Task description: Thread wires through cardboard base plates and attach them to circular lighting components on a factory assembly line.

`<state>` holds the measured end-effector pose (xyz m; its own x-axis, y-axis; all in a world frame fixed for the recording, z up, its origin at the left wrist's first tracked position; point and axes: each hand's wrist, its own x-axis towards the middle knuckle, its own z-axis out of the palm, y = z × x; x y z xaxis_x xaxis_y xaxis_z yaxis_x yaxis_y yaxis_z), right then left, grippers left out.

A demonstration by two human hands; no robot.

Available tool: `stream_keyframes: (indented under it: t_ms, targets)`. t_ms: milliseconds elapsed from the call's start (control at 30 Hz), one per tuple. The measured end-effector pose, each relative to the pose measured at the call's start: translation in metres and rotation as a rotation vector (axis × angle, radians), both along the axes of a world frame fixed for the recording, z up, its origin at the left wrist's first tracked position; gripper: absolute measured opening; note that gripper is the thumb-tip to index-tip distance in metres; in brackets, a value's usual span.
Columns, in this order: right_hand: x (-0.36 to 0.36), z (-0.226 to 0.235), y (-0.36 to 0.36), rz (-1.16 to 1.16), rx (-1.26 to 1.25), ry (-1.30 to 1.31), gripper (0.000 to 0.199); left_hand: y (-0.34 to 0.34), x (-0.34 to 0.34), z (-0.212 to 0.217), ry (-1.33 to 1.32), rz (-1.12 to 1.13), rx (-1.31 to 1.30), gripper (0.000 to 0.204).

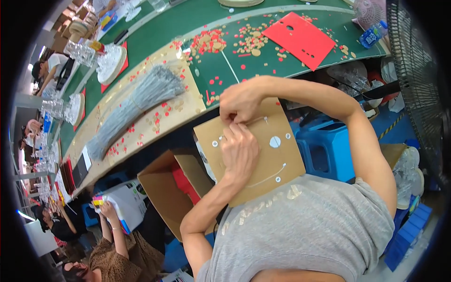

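Observation:
A brown cardboard sheet (277,162) rests against my chest, with small holes, a white disc (275,141) and thin wire loops threaded through it. My left hand (239,152) lies on the sheet with its fingers curled, pinching a thin wire (256,120) near the sheet's upper edge. My right hand (240,101) comes in from the right just above it and pinches the same wire at the edge. The fingertips of both hands touch each other. The wire's end is hidden under the fingers.
A bundle of grey wires (136,105) lies on the tan bench strip. Red and tan discs (209,42) are scattered on the green table beside a red punched sheet (298,38). An open cardboard box (169,188), blue stools (329,152), a fan (418,70) and co-workers at left surround me.

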<state>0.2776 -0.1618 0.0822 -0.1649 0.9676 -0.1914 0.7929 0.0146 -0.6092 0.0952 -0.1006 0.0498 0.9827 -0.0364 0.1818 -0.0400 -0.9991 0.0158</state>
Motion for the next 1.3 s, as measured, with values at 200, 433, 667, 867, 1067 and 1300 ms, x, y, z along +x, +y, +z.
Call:
stream_keyframes:
  t_ms: [200, 433, 667, 867, 1067, 1300]
  targets:
    - [-0.037, -0.023, -0.049, -0.597, 0.261, 0.264, 0.012, 0.069, -0.003, 0.006, -0.094, -0.304, -0.381, 0.028]
    - [-0.107, -0.042, -0.065, -0.954, 0.71, -0.047, 0.014, 0.068, -0.008, -0.008, -0.169, -0.149, -0.608, 0.045]
    - [-0.117, -0.038, -0.055, -1.07, 0.735, -0.178, 0.018, 0.066, -0.004, -0.004, -0.157, -0.211, -0.503, 0.052]
    - [-0.114, -0.044, -0.051, -1.148, 0.72, -0.018, 0.015, 0.066, -0.006, -0.003, -0.18, -0.205, -0.411, 0.051]
    - [-0.109, -0.049, -0.054, -1.115, 0.701, 0.104, 0.014, 0.068, -0.006, -0.007, -0.193, -0.188, -0.541, 0.049]
    - [-0.074, -0.045, -0.067, -0.797, 0.707, 0.03, 0.012, 0.068, -0.005, -0.008, -0.195, -0.22, -0.602, 0.048]
